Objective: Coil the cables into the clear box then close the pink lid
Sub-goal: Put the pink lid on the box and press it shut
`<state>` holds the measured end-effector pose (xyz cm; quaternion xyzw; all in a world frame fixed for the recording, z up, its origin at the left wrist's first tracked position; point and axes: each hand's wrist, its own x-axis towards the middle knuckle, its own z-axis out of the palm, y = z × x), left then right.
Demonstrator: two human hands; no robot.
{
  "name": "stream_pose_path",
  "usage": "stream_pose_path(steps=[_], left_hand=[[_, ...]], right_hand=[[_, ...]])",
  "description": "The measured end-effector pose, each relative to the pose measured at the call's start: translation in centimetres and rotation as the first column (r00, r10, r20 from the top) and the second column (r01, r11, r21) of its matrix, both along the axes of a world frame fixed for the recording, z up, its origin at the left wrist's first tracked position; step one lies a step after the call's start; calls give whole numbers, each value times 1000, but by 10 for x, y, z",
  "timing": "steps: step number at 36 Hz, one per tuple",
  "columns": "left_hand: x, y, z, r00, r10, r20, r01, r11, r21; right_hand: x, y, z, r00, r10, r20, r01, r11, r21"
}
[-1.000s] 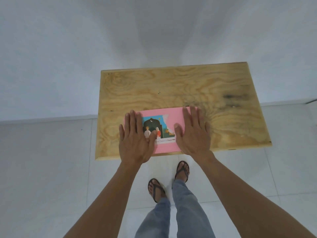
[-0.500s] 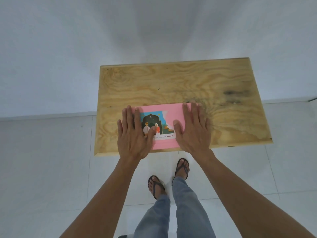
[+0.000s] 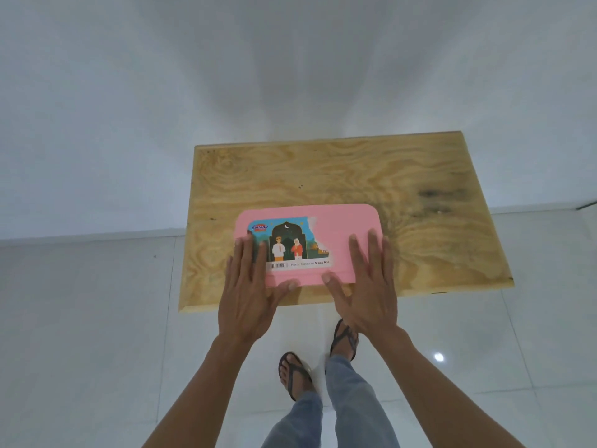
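1. Filling the middle of the scene, a plywood tabletop (image 3: 420,202) stands on a white tiled floor (image 3: 80,318) against a pale wall.
2. On its near edge, left of centre, lies the pink lid (image 3: 342,227), covering the box beneath; a torn Sedaap sticker (image 3: 290,244) covers its left half.
3. Left hand (image 3: 247,295) lies flat, fingers straight, on the lid's near-left part.
4. Right hand (image 3: 368,289) lies flat, fingers straight, on its near-right part, apart from the left.
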<state>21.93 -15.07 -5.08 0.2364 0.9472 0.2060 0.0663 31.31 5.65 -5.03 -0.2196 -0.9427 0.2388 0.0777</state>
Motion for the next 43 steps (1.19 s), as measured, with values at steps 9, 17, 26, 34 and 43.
stream_pose_path(steps=[9, 17, 26, 34, 43], left_hand=[[-62, 28, -4, 999, -10, -45, 11, 999, 32], [-131, 64, -8, 996, 13, -92, -8, 998, 57], [-183, 89, -9, 996, 38, -86, -27, 991, 129], [-199, 95, -13, 996, 46, -72, -31, 980, 197], [-199, 95, -10, 999, 50, -14, -46, 977, 210]], right_hand=[[-61, 30, -7, 997, -31, -72, 32, 999, 11], [-129, 65, -8, 995, -65, -81, 67, 997, 30], [-185, 89, -9, 992, -57, -109, 52, 998, -43], [-199, 95, -11, 992, -66, -104, 64, 998, -24], [-199, 94, -8, 997, -60, -51, 58, 998, -38]])
